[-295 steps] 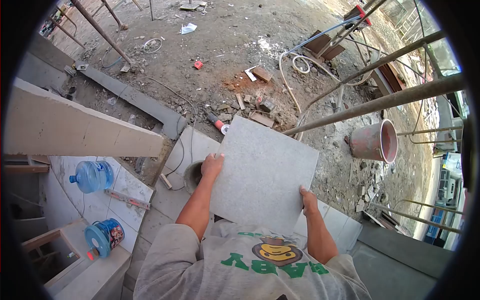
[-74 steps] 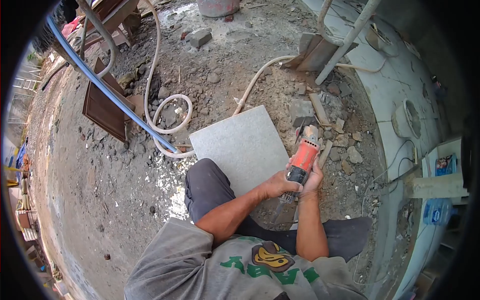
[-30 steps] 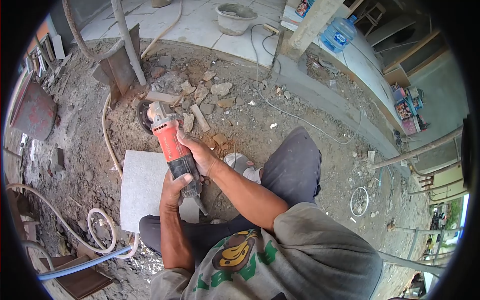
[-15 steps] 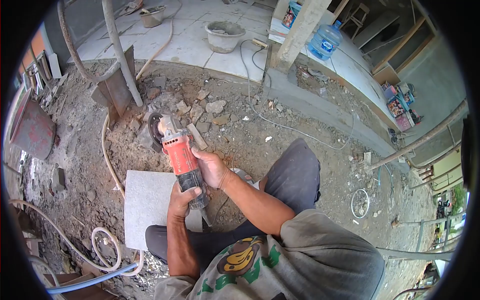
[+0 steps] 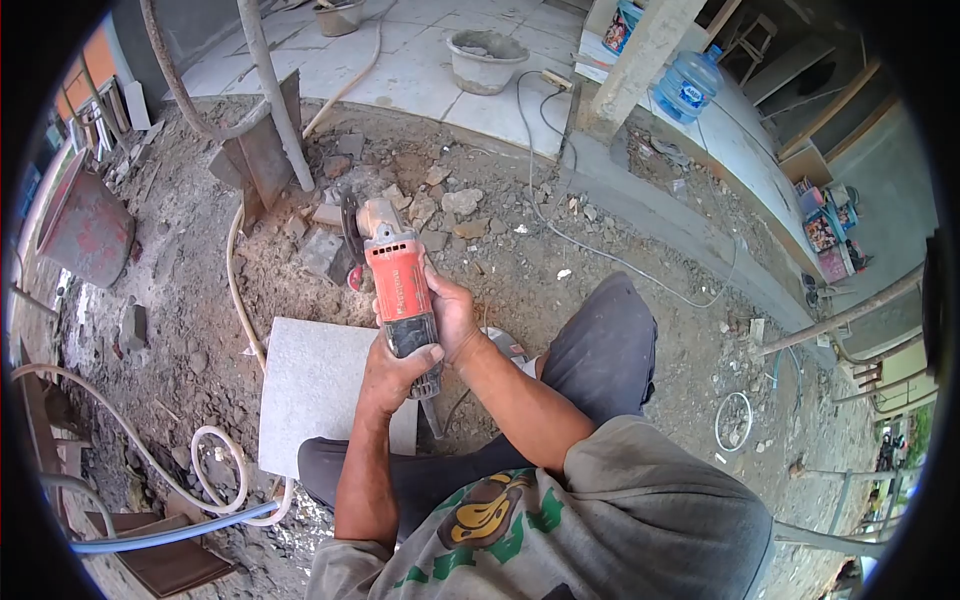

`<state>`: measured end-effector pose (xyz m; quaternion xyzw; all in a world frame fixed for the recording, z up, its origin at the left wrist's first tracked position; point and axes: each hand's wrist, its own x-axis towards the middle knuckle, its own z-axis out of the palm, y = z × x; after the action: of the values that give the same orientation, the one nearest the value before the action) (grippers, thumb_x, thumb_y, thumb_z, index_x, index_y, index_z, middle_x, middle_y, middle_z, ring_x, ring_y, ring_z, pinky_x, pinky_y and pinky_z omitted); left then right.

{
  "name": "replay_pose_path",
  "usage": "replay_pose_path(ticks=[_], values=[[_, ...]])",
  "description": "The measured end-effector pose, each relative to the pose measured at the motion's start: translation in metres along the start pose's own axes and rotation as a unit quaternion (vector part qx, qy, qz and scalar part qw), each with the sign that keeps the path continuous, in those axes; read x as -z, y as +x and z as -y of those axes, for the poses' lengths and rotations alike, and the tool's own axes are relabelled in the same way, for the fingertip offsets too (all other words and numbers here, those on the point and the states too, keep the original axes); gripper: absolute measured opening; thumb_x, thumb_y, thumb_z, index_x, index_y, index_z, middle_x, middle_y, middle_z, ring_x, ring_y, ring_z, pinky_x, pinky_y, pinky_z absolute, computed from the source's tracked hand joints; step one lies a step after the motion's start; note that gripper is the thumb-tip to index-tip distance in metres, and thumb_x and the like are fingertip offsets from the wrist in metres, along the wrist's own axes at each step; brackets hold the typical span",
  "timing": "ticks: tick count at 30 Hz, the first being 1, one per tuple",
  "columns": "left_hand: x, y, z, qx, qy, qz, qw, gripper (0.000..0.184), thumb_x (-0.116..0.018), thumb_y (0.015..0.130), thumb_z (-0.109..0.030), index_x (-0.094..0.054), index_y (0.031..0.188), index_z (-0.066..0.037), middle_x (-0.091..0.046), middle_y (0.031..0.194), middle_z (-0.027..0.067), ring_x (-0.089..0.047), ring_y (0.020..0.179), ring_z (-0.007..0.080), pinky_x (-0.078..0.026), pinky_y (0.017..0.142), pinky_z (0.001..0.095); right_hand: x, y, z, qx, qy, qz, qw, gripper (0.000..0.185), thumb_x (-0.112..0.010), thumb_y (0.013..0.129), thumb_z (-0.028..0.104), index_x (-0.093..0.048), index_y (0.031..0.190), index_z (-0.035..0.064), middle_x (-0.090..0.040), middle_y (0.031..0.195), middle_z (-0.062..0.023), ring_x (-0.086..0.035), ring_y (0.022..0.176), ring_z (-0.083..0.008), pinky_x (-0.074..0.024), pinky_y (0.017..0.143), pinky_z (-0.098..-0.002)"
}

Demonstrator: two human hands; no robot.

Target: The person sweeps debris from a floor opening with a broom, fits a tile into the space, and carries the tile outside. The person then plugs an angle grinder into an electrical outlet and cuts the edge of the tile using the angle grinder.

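**Pale tile at left, grinder just right of it, disc beyond the far edge**

Farthest left stands a stained bucket (image 5: 90,225), with a pale hose (image 5: 238,285) running along the ground between it and the tile (image 5: 315,385). The tile lies on the dirt, left of both hands, its near edge partly covered by the left knee (image 5: 322,462).

The left hand (image 5: 392,375) is the nearer one, overlapping the tile's right part in view; whether it touches the slab, I cannot tell. Its thumb is pressed across the dark rear handle, the other fingers mostly hidden.

The grinder (image 5: 400,285) slants from near right to far left. Its disc (image 5: 351,222), seen almost edge-on, sits at the far end, past the tile's far edge and apart from it in view.

On the right, the right hand (image 5: 455,315) is wrapped around the red housing's side, fingers largely out of sight.
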<state>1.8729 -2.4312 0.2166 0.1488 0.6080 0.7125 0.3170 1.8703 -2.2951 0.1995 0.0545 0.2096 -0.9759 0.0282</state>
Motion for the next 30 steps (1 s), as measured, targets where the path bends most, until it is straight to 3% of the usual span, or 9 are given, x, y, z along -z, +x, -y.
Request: replay_pose_path(ticks=[8, 9, 13, 14, 22, 29, 30], values=[[-0.001, 0.012, 0.010, 0.011, -0.045, 0.009, 0.999, 0.041, -0.072, 0.075, -0.025, -0.057, 0.105, -0.001, -0.063, 0.082, 0.0075, -0.064, 0.065, 0.0173, -0.054, 0.061, 0.0306, 0.011, 0.008, 0.004, 0.028, -0.039, -0.053, 0.997, 0.052, -0.042, 0.095, 0.048, -0.052, 0.118, 0.0026, -0.064, 0.096, -0.0178, -0.065, 0.082, -0.0297, -0.0543, 0.075, -0.0406], [-0.002, 0.012, 0.011, 0.014, -0.058, 0.015, 0.998, 0.041, -0.071, 0.075, -0.026, -0.057, 0.104, 0.000, -0.063, 0.082, 0.0086, -0.064, 0.063, 0.0182, -0.055, 0.059, 0.0308, -0.001, 0.002, 0.006, 0.030, -0.054, -0.070, 0.996, 0.048, -0.047, 0.093, 0.048, -0.058, 0.111, 0.0051, -0.064, 0.091, -0.0091, -0.063, 0.077, -0.0202, -0.0535, 0.072, -0.0335], [0.003, 0.012, 0.022, 0.009, -0.051, 0.013, 0.999, 0.043, -0.071, 0.075, -0.027, -0.057, 0.105, 0.001, -0.063, 0.082, 0.0094, -0.064, 0.065, 0.0183, -0.055, 0.061, 0.0309, 0.001, -0.001, 0.006, 0.014, -0.043, -0.041, 0.998, 0.051, -0.047, 0.094, 0.046, -0.056, 0.119, 0.0028, -0.065, 0.100, -0.0110, -0.064, 0.084, -0.0200, -0.0533, 0.075, -0.0332], [0.007, 0.011, 0.028, 0.007, -0.048, 0.001, 0.999, 0.043, -0.071, 0.075, -0.027, -0.057, 0.105, 0.001, -0.063, 0.082, 0.0094, -0.064, 0.065, 0.0183, -0.055, 0.061, 0.0309, 0.003, 0.002, 0.005, 0.011, -0.046, -0.032, 0.998, 0.056, -0.043, 0.094, 0.052, -0.053, 0.117, 0.0023, -0.064, 0.096, -0.0176, -0.065, 0.083, -0.0290, -0.0549, 0.076, -0.0405], [0.005, 0.008, 0.021, 0.018, -0.106, 0.035, 0.994, 0.049, -0.071, 0.072, -0.031, -0.056, 0.105, 0.002, -0.063, 0.082, 0.0108, -0.065, 0.066, 0.0192, -0.054, 0.061, 0.0306, 0.010, 0.001, -0.001, 0.003, -0.100, -0.050, 0.994, 0.060, -0.044, 0.093, 0.057, -0.053, 0.118, 0.0038, -0.063, 0.097, -0.0159, -0.065, 0.083, -0.0238, -0.0550, 0.075, -0.0373], [0.009, 0.004, 0.018, 0.035, -0.094, 0.028, 0.995, 0.046, -0.071, 0.072, -0.029, -0.056, 0.104, 0.001, -0.063, 0.080, 0.0098, -0.064, 0.065, 0.0189, -0.054, 0.059, 0.0305, -0.003, -0.002, -0.002, 0.015, -0.070, -0.038, 0.997, 0.063, -0.042, 0.092, 0.062, -0.054, 0.117, 0.0049, -0.064, 0.096, -0.0136, -0.065, 0.081, -0.0220, -0.0549, 0.074, -0.0351], [0.008, 0.004, 0.022, 0.027, -0.094, 0.017, 0.995, 0.045, -0.071, 0.073, -0.028, -0.056, 0.104, 0.001, -0.063, 0.079, 0.0094, -0.064, 0.065, 0.0187, -0.053, 0.058, 0.0304, -0.007, 0.000, -0.003, 0.025, -0.081, -0.075, 0.994, 0.057, -0.050, 0.089, 0.061, -0.059, 0.109, 0.0091, -0.063, 0.087, -0.0055, -0.063, 0.075, -0.0161, -0.0527, 0.067, -0.0291]])
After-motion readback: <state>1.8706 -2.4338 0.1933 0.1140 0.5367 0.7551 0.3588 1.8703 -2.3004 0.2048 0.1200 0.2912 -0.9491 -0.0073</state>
